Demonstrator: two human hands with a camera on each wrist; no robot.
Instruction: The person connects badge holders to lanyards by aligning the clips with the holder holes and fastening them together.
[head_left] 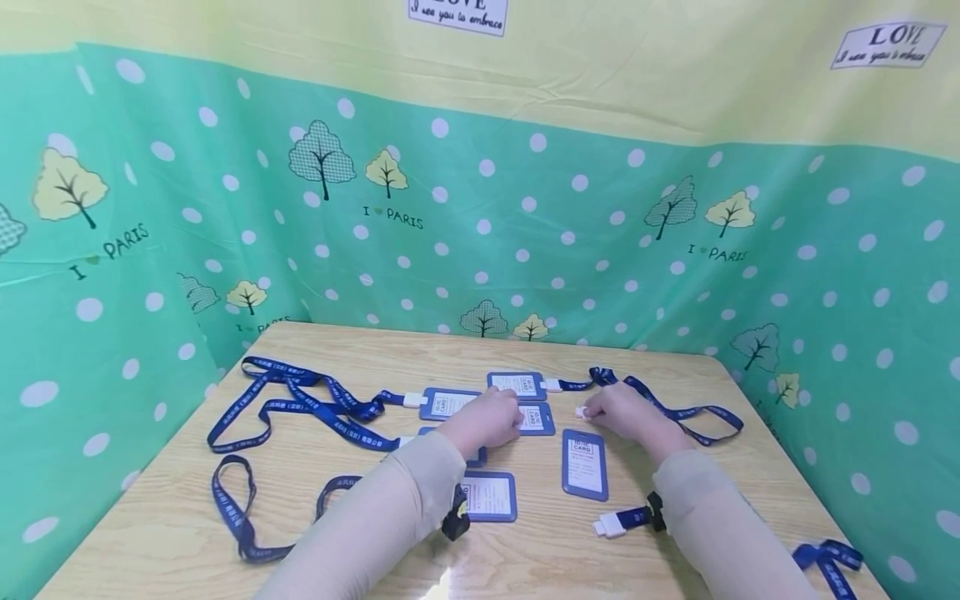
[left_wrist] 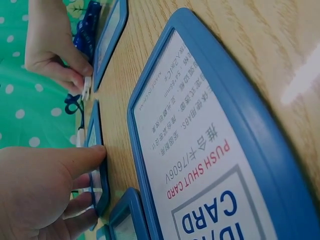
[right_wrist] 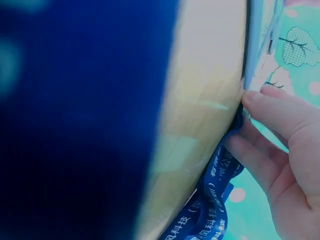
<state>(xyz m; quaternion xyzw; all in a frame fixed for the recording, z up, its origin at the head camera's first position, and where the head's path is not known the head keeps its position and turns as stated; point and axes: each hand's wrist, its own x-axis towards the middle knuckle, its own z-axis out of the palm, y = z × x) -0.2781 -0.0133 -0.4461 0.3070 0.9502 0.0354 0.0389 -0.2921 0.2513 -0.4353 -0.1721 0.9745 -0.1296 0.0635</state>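
Observation:
My left hand (head_left: 491, 418) pinches a blue card holder (head_left: 537, 420) between thumb and fingers; the holder lies close to the tabletop. Its thumb (left_wrist: 90, 159) rests on one long edge in the left wrist view. To the right, my right hand (head_left: 624, 412) pinches the white plastic clip (head_left: 581, 412) of a blue printed lanyard (head_left: 705, 412). A small gap parts this clip from the held card holder. Just behind lies another card holder (head_left: 514, 386) with a clip and strap at its end. One card holder (head_left: 583, 467) lies loose in front, between the forearms.
More card holders (head_left: 491, 497) lie at the middle, partly hidden by the left arm. Blue lanyards (head_left: 288, 408) spread over the left of the wooden table (head_left: 165, 492). A white clip (head_left: 611, 524) lies near the right forearm, and another lanyard (head_left: 828, 560) at the right front.

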